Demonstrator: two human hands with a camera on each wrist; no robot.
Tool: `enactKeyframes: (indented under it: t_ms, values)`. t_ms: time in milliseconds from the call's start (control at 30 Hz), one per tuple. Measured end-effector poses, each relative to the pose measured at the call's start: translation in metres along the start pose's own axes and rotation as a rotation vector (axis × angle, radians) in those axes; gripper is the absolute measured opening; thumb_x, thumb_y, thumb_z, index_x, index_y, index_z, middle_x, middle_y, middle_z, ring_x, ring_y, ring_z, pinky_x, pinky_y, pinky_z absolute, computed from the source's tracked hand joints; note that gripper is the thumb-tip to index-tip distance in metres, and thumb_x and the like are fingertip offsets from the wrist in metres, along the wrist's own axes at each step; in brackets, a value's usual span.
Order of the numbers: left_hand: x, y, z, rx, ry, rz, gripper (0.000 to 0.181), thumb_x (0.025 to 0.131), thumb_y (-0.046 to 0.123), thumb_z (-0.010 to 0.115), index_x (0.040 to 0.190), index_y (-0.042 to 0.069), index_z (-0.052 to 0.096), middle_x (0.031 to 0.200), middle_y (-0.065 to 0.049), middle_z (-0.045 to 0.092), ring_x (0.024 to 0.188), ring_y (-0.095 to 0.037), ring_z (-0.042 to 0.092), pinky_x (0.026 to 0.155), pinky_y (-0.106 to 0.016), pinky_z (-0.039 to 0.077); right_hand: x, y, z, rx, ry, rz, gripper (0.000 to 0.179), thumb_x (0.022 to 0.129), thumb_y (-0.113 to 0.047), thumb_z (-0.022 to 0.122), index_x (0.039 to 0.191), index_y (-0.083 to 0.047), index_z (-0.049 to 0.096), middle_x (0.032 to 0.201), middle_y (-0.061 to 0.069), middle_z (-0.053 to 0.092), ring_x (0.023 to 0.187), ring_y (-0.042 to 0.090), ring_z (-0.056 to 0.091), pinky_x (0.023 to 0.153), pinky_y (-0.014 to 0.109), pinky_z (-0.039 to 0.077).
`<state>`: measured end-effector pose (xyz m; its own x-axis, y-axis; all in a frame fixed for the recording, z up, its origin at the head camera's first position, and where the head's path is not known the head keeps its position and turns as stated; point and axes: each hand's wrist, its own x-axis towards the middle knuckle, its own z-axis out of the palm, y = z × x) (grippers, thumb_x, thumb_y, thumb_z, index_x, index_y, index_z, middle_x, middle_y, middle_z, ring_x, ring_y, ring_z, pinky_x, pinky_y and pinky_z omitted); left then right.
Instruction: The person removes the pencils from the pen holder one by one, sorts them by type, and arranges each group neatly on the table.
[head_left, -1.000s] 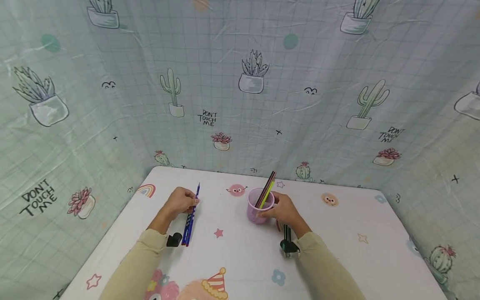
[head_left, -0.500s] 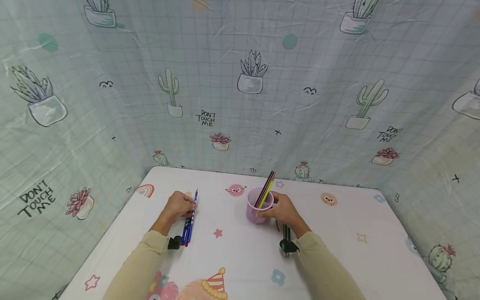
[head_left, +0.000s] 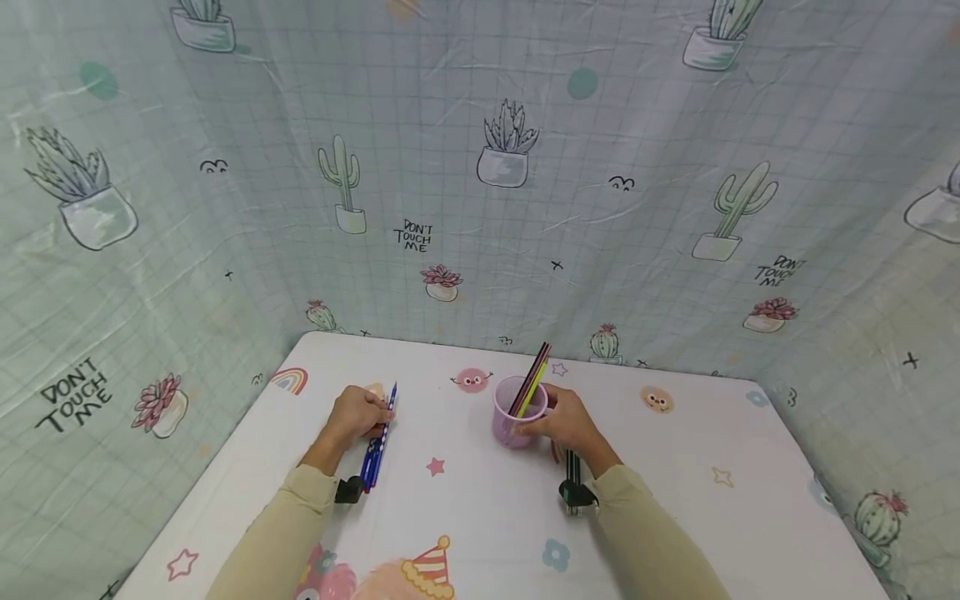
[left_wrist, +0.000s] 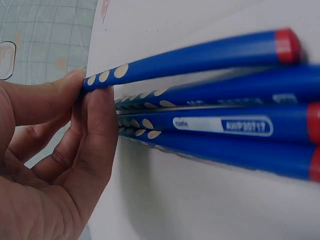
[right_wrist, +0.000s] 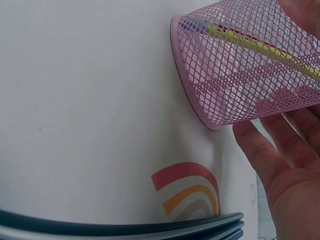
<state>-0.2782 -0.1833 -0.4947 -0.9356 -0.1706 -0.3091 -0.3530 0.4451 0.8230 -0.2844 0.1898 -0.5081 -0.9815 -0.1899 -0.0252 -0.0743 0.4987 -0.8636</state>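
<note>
In the left wrist view, my left hand (left_wrist: 60,150) pinches a blue pencil (left_wrist: 200,55) with a red end between thumb and fingers. Several more blue pencils (left_wrist: 220,125) lie together just beneath it; the hand partly covers their far parts. Across the table my right hand (head_left: 567,423) grips the side of a pink mesh pencil cup (right_wrist: 220,95), which stands upright on the table in the head view. Leaning inside the cup are a yellow pencil (head_left: 533,390) and a few dark ones (head_left: 537,367).
Several dark green pencils (head_left: 573,467) lie beside my right wrist, partly hidden by the black wrist camera (head_left: 577,493). The white table (head_left: 675,500) carries printed cartoon figures. A cactus-print cloth (head_left: 450,208) rises behind it and along both sides.
My left hand has shifted slightly toward me, and the tip of its pencil sits lower in view. The lower pencil ends have edged left. My right hand and the cup stay put.
</note>
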Motion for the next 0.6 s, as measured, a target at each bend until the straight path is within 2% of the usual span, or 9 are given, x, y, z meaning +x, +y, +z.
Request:
enactKeyframes:
  t_ms: [200,600]
  values:
    - [0.0004,-0.0027,-0.0002,0.034,-0.013,-0.023,0.011,0.089,0.006,0.08,0.093,-0.003,0.075,0.081,-0.009,0.07,0.061,-0.012,0.064,0.056,-0.023,0.057,-0.0001,0.0018,0.0011,0.0,0.003,0.01,0.07,0.064,-0.031,0.101,0.126,-0.016,0.072,0.123,0.002,0.076,0.128,0.032,0.067,0.111,0.057,0.051]
    - [-0.0011,-0.0017,0.0017,0.066,-0.005,-0.067,0.012,0.088,0.005,0.08,0.096,-0.004,0.077,0.086,-0.013,0.073,0.064,-0.014,0.067,0.058,-0.024,0.06,-0.0003,0.0034,0.0006,0.02,0.0,0.014,0.069,0.065,-0.031,0.101,0.126,-0.016,0.072,0.123,0.001,0.076,0.129,0.032,0.066,0.111,0.057,0.05]
